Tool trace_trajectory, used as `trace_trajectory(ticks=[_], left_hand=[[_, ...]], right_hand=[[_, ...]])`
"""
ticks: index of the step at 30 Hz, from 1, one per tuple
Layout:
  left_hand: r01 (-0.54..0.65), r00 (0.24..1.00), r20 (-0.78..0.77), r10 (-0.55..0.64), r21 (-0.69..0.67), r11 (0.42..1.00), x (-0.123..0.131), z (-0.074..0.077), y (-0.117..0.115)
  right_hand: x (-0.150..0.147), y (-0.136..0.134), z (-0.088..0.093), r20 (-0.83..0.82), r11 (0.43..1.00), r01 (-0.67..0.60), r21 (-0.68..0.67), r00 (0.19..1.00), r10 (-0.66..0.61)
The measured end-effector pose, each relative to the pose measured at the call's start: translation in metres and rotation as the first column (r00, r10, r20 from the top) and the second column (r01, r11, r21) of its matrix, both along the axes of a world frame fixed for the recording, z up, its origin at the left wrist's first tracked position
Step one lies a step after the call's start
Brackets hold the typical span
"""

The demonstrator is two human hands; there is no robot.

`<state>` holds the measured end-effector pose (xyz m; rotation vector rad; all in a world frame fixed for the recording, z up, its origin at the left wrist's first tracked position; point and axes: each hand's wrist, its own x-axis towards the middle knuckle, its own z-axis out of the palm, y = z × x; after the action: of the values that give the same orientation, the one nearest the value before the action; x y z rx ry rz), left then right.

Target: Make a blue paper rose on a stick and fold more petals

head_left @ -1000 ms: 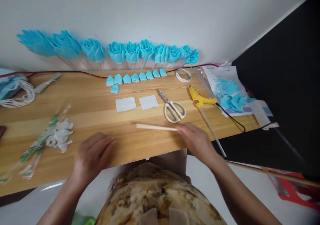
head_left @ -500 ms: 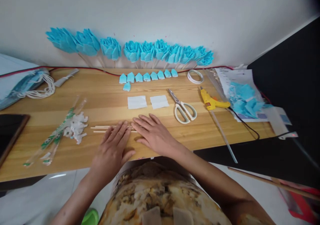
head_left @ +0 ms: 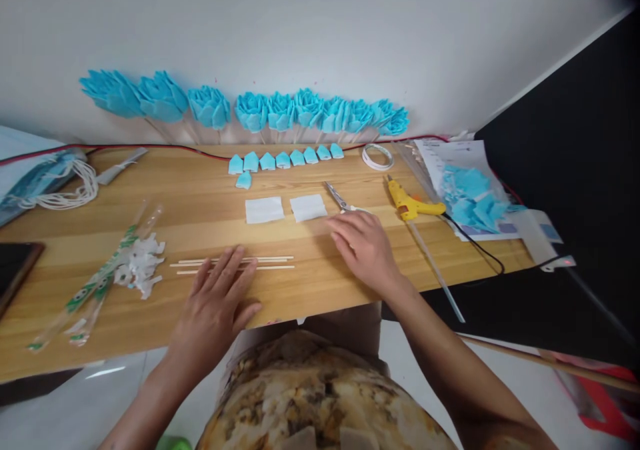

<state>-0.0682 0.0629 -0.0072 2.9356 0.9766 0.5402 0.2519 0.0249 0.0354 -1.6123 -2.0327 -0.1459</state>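
Note:
My left hand (head_left: 220, 297) lies flat and open, its fingers spread over several thin wooden sticks (head_left: 277, 267) placed side by side along the table. Over the white handles of the scissors (head_left: 340, 199) is my right hand (head_left: 367, 253), with bent fingers closed about them. Those handles are mostly hidden; the blades lie on the table pointing away to the left. Just beyond the sticks are two white paper pieces (head_left: 264, 210). A row of small light-blue folded pieces (head_left: 283, 161) sits farther back.
Blue paper flowers (head_left: 210, 107) on stems lean against the wall. A yellow glue gun (head_left: 410, 203) and a tape roll (head_left: 378, 157) lie on the right, near blue petals (head_left: 473, 197). Plastic wrappers (head_left: 95, 290) and white scraps (head_left: 140, 267) are on the left, beside a dark tablet (head_left: 15, 270).
My right hand has left the sticks and moved right onto the scissors' handles. My left hand stays on the sticks. The whole view has shifted slightly.

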Motion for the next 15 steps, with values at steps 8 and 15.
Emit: trace_trajectory(ticks=[8,15], left_hand=[[0.086,0.996,-0.003,-0.086,0.021,0.996,0.007,0.023,0.012],[0.288,0.956,-0.053,-0.29,-0.031,0.957,0.064,0.064,0.031]], right_hand=[[0.039,-0.013,-0.005,0.033,0.916,0.355,-0.185,0.934,-0.355],[0.032,-0.007,-0.006,0.107,0.842,0.456,-0.289,0.889,-0.445]])
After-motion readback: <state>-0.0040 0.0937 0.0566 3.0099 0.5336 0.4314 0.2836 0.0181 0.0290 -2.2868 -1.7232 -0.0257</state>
